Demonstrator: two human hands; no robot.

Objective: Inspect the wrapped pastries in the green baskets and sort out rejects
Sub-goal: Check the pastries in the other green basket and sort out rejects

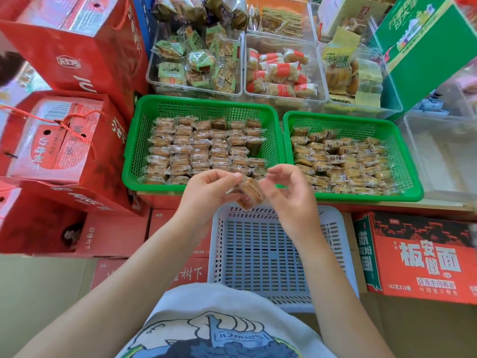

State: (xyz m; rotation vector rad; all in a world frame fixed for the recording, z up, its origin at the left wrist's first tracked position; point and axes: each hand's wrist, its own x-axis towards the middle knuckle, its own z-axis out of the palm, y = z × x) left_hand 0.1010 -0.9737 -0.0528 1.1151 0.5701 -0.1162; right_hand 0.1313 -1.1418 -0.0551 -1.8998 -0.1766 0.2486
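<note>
Pinching one wrapped pastry [249, 193] — left hand [206, 192] and right hand [289, 195] fingers curled on it.

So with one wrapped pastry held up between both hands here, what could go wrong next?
1. The left hand and right hand pinch only the wrapper ends of the pastry; a loose grip could drop it into the white basket below, unjudged.
2. The two green baskets sit side by side, the left green basket in neat rows and the right green basket jumbled, so it could go back into the wrong one.
</note>
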